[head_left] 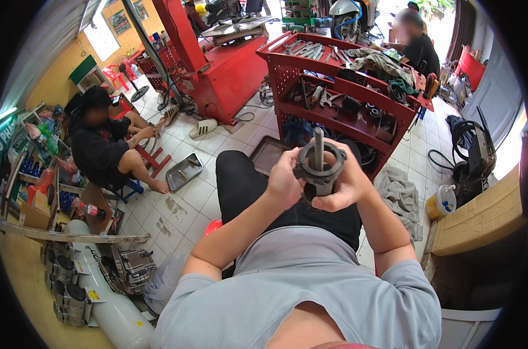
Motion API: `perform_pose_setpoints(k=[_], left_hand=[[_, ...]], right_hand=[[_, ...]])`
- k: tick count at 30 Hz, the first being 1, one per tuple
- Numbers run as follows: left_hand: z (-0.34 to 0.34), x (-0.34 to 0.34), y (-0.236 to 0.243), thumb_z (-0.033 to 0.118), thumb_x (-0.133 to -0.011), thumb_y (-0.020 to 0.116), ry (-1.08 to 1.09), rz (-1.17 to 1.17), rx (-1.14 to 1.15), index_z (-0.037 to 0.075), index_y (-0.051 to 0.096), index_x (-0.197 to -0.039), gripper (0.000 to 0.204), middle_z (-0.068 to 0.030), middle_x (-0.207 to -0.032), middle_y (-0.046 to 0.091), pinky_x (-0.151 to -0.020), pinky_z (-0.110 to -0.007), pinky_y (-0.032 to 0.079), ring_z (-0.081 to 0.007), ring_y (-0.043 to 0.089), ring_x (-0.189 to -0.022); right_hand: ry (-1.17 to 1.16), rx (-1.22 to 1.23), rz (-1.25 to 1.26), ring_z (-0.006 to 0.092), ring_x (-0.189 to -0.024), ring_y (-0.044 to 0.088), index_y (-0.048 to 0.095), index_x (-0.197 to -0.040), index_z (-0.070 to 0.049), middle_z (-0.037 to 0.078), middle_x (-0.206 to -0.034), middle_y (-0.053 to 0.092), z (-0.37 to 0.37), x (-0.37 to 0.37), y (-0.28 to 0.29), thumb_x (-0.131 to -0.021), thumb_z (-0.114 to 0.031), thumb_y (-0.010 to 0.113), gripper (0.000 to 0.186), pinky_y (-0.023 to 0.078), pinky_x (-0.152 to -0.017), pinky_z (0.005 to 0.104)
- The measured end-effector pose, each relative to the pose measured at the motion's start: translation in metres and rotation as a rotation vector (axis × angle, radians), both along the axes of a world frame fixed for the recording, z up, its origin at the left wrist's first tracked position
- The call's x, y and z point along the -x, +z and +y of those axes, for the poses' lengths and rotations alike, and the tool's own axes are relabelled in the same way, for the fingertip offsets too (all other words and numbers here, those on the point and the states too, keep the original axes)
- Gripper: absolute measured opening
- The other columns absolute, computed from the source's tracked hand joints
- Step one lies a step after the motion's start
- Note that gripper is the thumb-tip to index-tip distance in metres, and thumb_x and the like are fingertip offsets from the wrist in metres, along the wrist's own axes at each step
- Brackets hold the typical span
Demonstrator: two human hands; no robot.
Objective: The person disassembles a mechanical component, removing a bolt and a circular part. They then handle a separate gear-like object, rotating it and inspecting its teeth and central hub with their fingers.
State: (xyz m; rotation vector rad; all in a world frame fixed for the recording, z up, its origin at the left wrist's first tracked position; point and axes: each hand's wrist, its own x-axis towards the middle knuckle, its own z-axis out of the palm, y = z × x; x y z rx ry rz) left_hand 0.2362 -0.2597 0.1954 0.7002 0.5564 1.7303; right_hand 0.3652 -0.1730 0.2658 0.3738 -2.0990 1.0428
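Observation:
Above my lap, both hands hold a dark, hollow, round metal part (335,170) with a thick rim. A grey metal bar (318,150) stands upright through its opening. My left hand (284,181) is closed round the part's left side. My right hand (352,181) wraps its right side, with the thumb across the near face below the rim. Which fingers touch the bar is hidden. Just beyond my left hand, a dark metal tray (268,156) lies on the floor.
A red tool cart (339,113) with wrenches and rags stands ahead. At left, a seated person (101,139) works beside a metal tray (184,173). Another person (422,52) is at far right. A grey cloth (398,195) and a bucket (440,202) lie right; a white tank (110,291) lies left.

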Motion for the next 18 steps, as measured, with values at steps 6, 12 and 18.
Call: perform_pose_setpoints(k=[6, 12, 18], left_hand=[[-0.001, -0.013, -0.020, 0.039, -0.104, 0.034, -0.188, -0.299, -0.130, 0.012, 0.058, -0.114, 0.038, -0.0029, -0.106, 0.065, -0.089, -0.035, 0.053, -0.0152, 0.065, -0.102], [0.001, -0.012, -0.026, 0.047, -0.104, 0.030, -0.147, -0.451, -0.028, 0.016, 0.058, -0.117, 0.044, -0.0017, -0.110, 0.064, -0.090, -0.036, 0.053, -0.0167, 0.065, -0.102], [0.004, -0.012, -0.032, 0.044, -0.098, 0.045, -0.123, -0.471, -0.003, 0.015, 0.057, -0.116, 0.036, -0.0009, -0.109, 0.064, -0.090, -0.035, 0.051, -0.0152, 0.064, -0.103]], right_hand=[[0.190, 0.458, -0.292, 0.0158, -0.085, 0.056, 0.060, -0.102, -0.001, 0.006, -0.092, 0.059, -0.004, 0.013, -0.019, -0.073, -0.030, 0.073, 0.043, 0.048, -0.078, 0.0308], [0.191, 0.618, -0.315, 0.0142, -0.089, 0.056, 0.058, -0.105, 0.000, 0.005, -0.094, 0.061, 0.003, 0.023, -0.038, -0.080, -0.024, 0.067, 0.036, 0.048, -0.082, 0.0316], [0.119, 0.577, -0.428, 0.0146, -0.091, 0.058, 0.059, -0.111, 0.002, 0.006, -0.099, 0.062, 0.006, 0.026, -0.041, -0.077, -0.032, 0.067, 0.048, 0.047, -0.085, 0.0300]])
